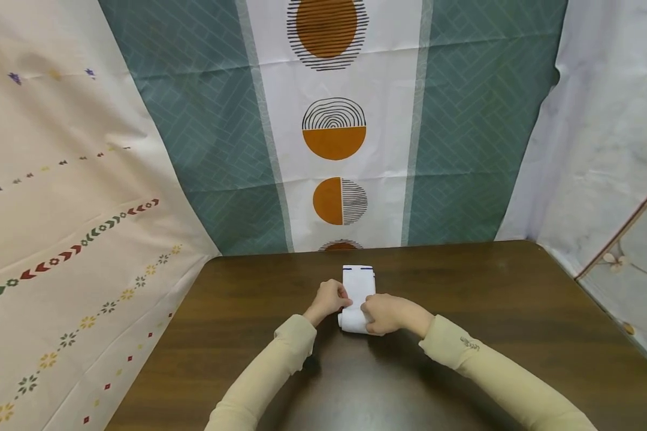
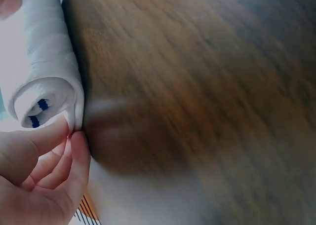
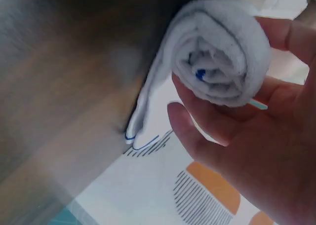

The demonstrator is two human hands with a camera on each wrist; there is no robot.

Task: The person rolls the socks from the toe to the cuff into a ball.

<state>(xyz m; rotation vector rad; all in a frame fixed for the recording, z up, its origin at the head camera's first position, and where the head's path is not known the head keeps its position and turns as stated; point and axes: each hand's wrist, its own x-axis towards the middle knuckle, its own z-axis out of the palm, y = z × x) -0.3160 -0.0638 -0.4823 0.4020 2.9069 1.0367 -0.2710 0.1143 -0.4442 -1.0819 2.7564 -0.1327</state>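
Note:
A white towel [image 1: 358,284] with dark blue stripes lies on the table, its near part wound into a roll and its far part flat. My left hand [image 1: 331,297] is at the towel's left side; in the left wrist view its thumb and fingers pinch the towel's edge beside the end of the roll [image 2: 49,52]. My right hand [image 1: 390,312] holds the roll's right end, with fingers curled round the spiral of layers [image 3: 217,52] in the right wrist view. Blue stitching shows inside both ends of the roll.
The dark brown wooden table [image 1: 463,287] extends on both sides of the towel. Behind it hangs a green and white curtain [image 1: 463,120] with orange circles. A cream patterned cloth [image 1: 86,239] hangs at the left, a pale marbled one [image 1: 609,120] at the right.

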